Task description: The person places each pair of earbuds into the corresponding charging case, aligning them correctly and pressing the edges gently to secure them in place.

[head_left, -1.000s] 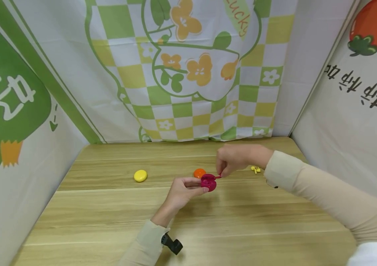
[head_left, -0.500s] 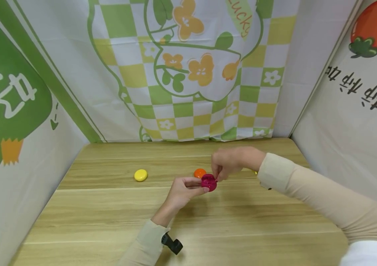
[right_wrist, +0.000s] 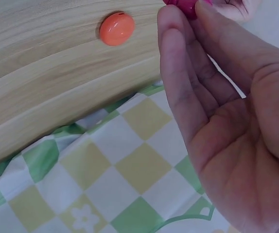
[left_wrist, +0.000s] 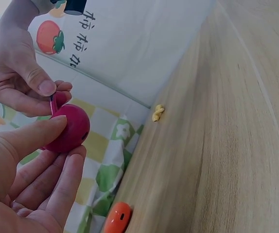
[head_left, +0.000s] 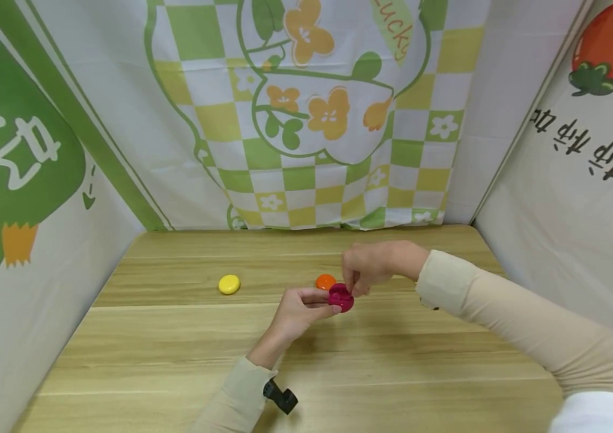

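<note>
Above table [head_left: 176, 355], left hand [head_left: 297, 313] pinches round magenta case [left_wrist: 75, 127]; right hand [head_left: 375, 264] pinches magenta part [left_wrist: 60, 99] at its edge.

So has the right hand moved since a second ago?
Yes: in the head view the right hand has shifted a little to the left, closer to the orange round case lying on the table.

My right fingers [right_wrist: 174, 63] pinch a magenta piece [right_wrist: 184, 7], top edge; an orange disc [right_wrist: 116, 29] sits upper left, on the desk [right_wrist: 37, 58]
</note>
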`<state>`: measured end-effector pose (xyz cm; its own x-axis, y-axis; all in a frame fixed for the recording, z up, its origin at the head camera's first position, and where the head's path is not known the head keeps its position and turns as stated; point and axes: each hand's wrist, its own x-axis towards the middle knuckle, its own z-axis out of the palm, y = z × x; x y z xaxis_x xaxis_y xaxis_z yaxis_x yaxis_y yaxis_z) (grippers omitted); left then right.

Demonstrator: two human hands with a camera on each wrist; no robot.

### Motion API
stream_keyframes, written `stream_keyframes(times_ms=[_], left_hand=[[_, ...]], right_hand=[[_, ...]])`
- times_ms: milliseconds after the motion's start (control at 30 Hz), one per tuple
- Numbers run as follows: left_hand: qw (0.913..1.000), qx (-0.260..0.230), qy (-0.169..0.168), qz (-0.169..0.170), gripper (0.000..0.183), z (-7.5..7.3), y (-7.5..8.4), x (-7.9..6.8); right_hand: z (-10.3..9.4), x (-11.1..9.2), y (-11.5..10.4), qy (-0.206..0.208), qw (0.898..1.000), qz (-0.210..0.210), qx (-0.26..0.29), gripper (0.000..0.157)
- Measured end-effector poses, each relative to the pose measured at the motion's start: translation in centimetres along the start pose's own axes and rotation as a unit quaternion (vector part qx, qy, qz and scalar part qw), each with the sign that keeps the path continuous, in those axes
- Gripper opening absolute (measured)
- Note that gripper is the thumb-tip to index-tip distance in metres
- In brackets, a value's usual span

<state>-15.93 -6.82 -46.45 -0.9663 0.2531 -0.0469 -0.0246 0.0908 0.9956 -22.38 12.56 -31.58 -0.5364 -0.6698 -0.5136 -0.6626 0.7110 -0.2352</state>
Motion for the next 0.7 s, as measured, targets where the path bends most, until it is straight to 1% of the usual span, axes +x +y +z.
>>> stream_keyframes(times_ms=[200, 333, 700], left_hand=[[1.0, -0.003, -0.001, 0.0, 0.03, -0.02, -0.03, 0.0], [1.0, -0.004, -0.002, 0.003, 0.03, -0.11, -0.01, -0.07], [1.0, -0.002, 0.004, 0.005, 0.029, -0.19, -0.19, -0.07]], right_hand=[[-0.14, 0.16, -0.17, -0.008, 1.0, -0.005, -0.005, 0.019], [-0.29, 0.24, -0.26, -0.004, 1.0, -0.013, -0.006, 0.018], [-0.01, 0.57, 0.24, 0.039, 0.998, -0.038, 0.017, 0.011]])
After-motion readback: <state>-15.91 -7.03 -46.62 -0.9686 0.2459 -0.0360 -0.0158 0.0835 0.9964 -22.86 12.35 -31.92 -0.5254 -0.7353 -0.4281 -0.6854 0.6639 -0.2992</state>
